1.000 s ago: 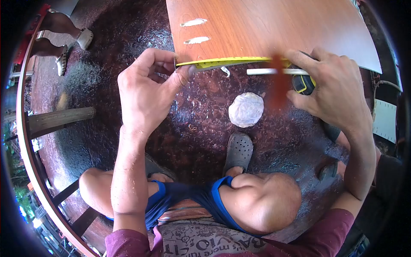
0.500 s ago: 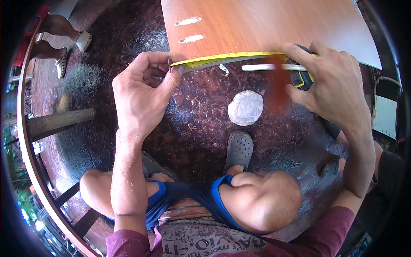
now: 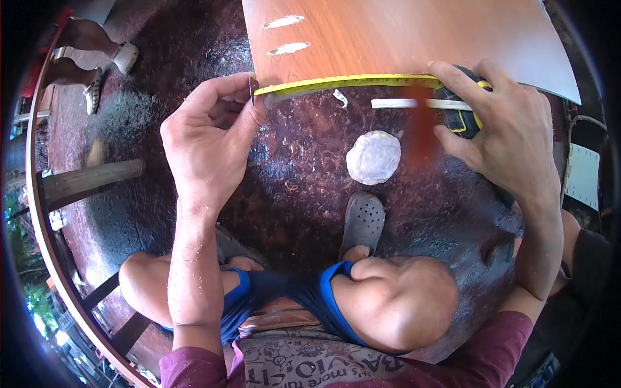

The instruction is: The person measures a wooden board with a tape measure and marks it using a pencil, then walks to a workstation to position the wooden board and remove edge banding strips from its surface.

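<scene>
A yellow tape measure blade [image 3: 343, 82] stretches between my two hands along the near edge of a wood-grain board [image 3: 388, 39]. My left hand [image 3: 210, 132] pinches the blade's hooked end near the board's left corner. At the other end, my right hand [image 3: 504, 123] grips the black and yellow tape case, partly hidden behind the fingers. A thin white stick [image 3: 394, 103] lies below the blade and reaches toward my right hand. Two pale elongated patches [image 3: 288, 48] mark the board's left part. A red-brown blur covers part of the stick.
A round whitish object [image 3: 373, 157] lies on the dark wet floor [image 3: 291, 220], beyond my grey clog [image 3: 363, 220]. Another person's legs and shoes [image 3: 125, 58] are at upper left. A wooden post [image 3: 94, 181] juts from the left. Another person's knee shows at right.
My left hand has shifted left and slightly up with the blade's end, and more of the blade's face shows. My right hand, holding the case, has moved slightly right.
</scene>
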A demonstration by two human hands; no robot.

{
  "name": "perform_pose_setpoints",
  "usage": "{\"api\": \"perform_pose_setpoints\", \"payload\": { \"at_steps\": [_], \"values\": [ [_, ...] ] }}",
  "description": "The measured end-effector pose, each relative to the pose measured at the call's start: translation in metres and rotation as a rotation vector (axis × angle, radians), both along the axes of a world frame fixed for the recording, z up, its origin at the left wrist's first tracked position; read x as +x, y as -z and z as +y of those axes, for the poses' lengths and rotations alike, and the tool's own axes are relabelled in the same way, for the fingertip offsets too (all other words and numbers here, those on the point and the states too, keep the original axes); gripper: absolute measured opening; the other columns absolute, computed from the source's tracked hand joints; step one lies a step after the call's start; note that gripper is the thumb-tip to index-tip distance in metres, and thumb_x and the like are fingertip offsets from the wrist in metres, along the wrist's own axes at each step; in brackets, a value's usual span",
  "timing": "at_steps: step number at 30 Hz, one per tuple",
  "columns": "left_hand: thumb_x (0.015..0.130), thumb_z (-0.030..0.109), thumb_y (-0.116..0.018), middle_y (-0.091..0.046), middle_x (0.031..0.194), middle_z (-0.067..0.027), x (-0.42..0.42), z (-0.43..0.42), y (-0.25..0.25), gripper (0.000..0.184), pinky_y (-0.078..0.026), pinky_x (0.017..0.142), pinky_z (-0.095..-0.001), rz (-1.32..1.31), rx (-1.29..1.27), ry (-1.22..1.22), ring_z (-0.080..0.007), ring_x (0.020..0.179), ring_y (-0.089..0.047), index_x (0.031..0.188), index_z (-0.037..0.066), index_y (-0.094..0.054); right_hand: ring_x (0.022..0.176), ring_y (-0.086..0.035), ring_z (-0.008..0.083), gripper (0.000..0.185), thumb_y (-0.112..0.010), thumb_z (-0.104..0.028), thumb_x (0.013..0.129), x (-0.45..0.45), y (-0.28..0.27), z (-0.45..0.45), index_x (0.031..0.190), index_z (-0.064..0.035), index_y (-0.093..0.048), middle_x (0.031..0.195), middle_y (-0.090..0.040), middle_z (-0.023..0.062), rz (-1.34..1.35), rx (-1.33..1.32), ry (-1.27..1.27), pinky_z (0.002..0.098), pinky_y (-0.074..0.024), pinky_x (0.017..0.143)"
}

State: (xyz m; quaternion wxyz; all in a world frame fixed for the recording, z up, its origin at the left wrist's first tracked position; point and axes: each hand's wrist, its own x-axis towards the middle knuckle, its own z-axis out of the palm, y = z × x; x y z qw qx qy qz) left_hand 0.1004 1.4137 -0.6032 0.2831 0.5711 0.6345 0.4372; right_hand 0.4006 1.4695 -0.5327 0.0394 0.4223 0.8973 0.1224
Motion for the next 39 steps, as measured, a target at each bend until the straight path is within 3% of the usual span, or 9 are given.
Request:
{"api": "perform_pose_setpoints", "payload": {
  "at_steps": [8,15,21,39],
  "values": [
    [0.084,0.0,-0.077,-0.072,0.093,-0.0086,0.005,-0.003,0.032,0.024,-0.056,0.075,-0.0241,0.032,0.307,-0.074,-0.0109,0.084,-0.069,0.106,-0.003,-0.068,0.071,-0.067,0.0209,0.066,-0.081,-0.03,0.072,0.009,0.026,-0.002,0.134,-0.0263,-0.06,0.098,-0.062,0.0072,0.051,0.137,-0.034,0.0325,-0.0533,0.061],
    [0.085,0.001,-0.077,-0.071,0.094,-0.0067,0.004,-0.007,0.033,0.029,-0.055,0.075,-0.0216,0.062,0.267,-0.088,-0.0086,0.083,-0.066,0.111,-0.003,-0.067,0.077,-0.068,0.0247,0.062,-0.08,-0.027,0.077,0.008,0.028,-0.007,0.135,-0.03,-0.059,0.103,-0.063,0.0065,0.11,0.136,-0.041,0.0362,-0.0567,0.067],
    [0.084,0.005,-0.079,-0.069,0.088,-0.0036,0.009,-0.006,0.028,0.028,-0.05,0.072,-0.0155,0.101,0.245,-0.118,-0.0046,0.079,-0.063,0.109,-0.003,-0.069,0.072,-0.065,0.0227,0.054,-0.078,-0.026,0.078,0.006,0.038,-0.018,0.13,-0.0261,-0.061,0.095,-0.062,0.0059,0.143,0.157,-0.007,0.0352,-0.0535,0.064],
    [0.082,0.006,-0.082,-0.067,0.085,-0.0024,0.011,-0.002,0.04,0.031,-0.049,0.07,-0.0159,0.064,0.259,-0.138,-0.0046,0.077,-0.061,0.108,-0.001,-0.067,0.057,-0.054,0.0168,0.035,-0.074,-0.026,0.082,-0.005,0.053,-0.033,0.115,-0.0146,-0.067,0.073,-0.058,0.0041,0.188,0.152,0.07,0.0321,-0.0436,0.053]
  ]
}}
